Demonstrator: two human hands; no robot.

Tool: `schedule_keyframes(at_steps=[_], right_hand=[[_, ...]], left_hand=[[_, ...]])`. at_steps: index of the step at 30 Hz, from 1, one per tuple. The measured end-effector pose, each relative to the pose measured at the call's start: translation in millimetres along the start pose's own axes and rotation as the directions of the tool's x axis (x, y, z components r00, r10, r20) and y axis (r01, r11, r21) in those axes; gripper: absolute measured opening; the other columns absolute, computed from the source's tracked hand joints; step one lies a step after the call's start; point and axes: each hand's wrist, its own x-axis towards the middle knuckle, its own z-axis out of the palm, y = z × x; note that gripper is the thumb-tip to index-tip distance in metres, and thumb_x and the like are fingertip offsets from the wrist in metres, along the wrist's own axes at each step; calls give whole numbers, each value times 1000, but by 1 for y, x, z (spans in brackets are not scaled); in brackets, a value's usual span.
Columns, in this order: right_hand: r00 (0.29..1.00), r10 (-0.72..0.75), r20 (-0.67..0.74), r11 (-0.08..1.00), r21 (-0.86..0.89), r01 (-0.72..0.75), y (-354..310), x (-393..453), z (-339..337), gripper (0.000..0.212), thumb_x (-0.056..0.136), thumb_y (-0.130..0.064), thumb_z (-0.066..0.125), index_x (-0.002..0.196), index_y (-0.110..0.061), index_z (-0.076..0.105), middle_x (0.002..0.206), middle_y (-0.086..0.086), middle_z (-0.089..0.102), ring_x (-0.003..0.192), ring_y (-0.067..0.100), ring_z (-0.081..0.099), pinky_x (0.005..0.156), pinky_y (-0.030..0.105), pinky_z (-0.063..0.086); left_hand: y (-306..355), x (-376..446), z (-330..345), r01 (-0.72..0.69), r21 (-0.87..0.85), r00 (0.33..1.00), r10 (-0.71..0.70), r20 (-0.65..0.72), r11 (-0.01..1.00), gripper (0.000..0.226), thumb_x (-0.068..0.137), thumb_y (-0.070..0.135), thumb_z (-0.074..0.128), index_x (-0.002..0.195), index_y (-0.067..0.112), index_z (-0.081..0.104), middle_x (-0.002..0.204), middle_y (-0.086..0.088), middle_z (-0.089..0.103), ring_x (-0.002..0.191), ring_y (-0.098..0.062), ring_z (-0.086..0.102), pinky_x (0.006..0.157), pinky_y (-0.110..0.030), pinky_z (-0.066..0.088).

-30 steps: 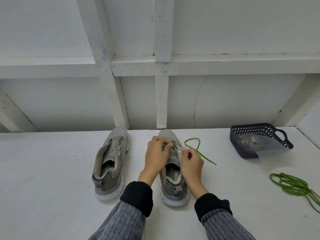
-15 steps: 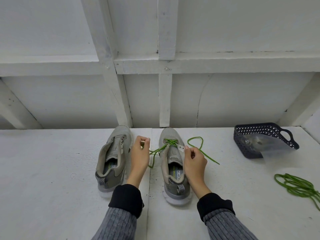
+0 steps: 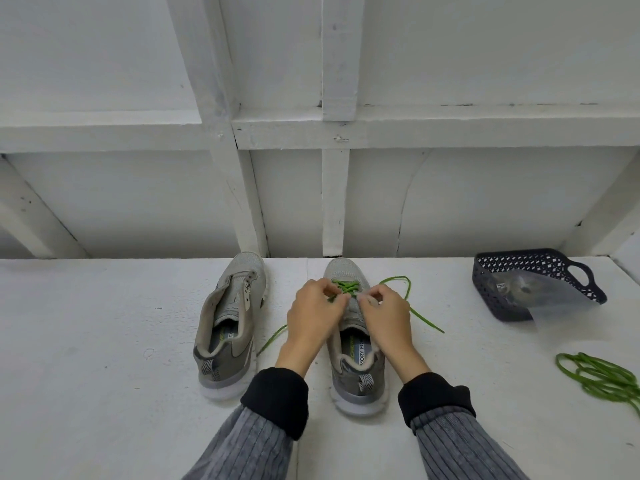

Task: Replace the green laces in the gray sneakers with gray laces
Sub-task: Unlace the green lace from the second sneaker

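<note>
Two gray sneakers stand side by side, toes pointing away from me. The left sneaker (image 3: 230,320) has no lace. The right sneaker (image 3: 353,341) still carries a green lace (image 3: 344,286) through its front eyelets, with loose ends trailing left (image 3: 272,337) and right (image 3: 415,308). My left hand (image 3: 313,315) pinches the lace over the tongue. My right hand (image 3: 382,315) grips the sneaker's right eyelet flap beside it. Both hands hide the middle eyelets.
A dark perforated basket (image 3: 540,268) with a clear plastic bag (image 3: 554,299) in it stands at the back right. A loose bundle of green lace (image 3: 602,379) lies at the right edge. White beams and wall panels close off the back.
My left hand, which had pulled a length of lace out to the left, has come back onto the right sneaker's eyelets. The freed end now trails between the sneakers.
</note>
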Motion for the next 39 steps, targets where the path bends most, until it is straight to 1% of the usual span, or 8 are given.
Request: schedule_keyframes(at_steps=[6,11,15,19,24,29,32,39], right_hand=[[1000,-27,12,983,-183,28,-7,8,5,10,91,-21,61,84,-13,63,81,0,61,74,17,56,60,24,38],[995,85,-47,996,-20,-86,-2,15,-13,13,87,-14,68,77,-6,67,68,-1,59,65,13,54,49,15,31],[995,101,-15,995,-5,-102,-2,14,-15,10,88,-15,67,80,-9,66,68,-6,56,65,7,51,52,7,31],[995,-30,97,986,-158,45,-7,18,-15,11,90,-20,65,98,-13,65,86,-3,58,81,12,54,66,22,37],[915,-351,197,905,-178,386,-28,18,1,17,95,-13,53,107,-17,65,100,-8,57,98,6,40,80,16,30],[881,-257,397,862,-318,395,-27,25,12,16,95,-11,51,100,-16,65,103,3,61,94,20,56,78,30,46],[878,-267,397,840,-350,414,-25,24,12,12,92,-11,55,98,-13,66,89,0,58,89,23,59,73,31,47],[872,-329,363,825,-340,452,-21,23,18,16,93,-9,55,109,-11,58,108,3,45,89,21,53,78,32,47]], left_hand=[[4,5,7,55,134,992,-39,-123,989,19,91,35,61,102,25,72,106,3,67,96,-23,64,76,-34,50],[-21,9,-5,93,-44,986,-98,-134,995,13,88,28,69,82,18,76,81,4,71,78,-21,67,70,-34,55],[-29,10,-8,123,-158,986,-138,-90,980,10,87,27,71,79,22,74,75,8,66,75,-12,63,60,-19,41],[-36,10,-2,50,-121,991,-64,-115,991,9,88,32,70,87,25,76,90,5,58,91,-12,53,69,-19,34],[-39,3,7,128,-391,984,-166,-64,911,21,90,31,68,74,20,74,65,10,67,63,-1,56,54,-9,37],[-40,-4,15,171,-412,976,-211,-52,895,40,93,40,61,60,17,65,53,9,57,53,-4,48,51,-21,36],[-45,-3,19,169,-365,977,-206,-64,916,44,92,51,56,62,19,63,68,6,62,67,-11,55,57,-28,37],[-52,-4,27,194,-242,968,-226,-111,951,41,89,62,47,75,30,68,83,9,65,74,-7,54,56,-26,32]])
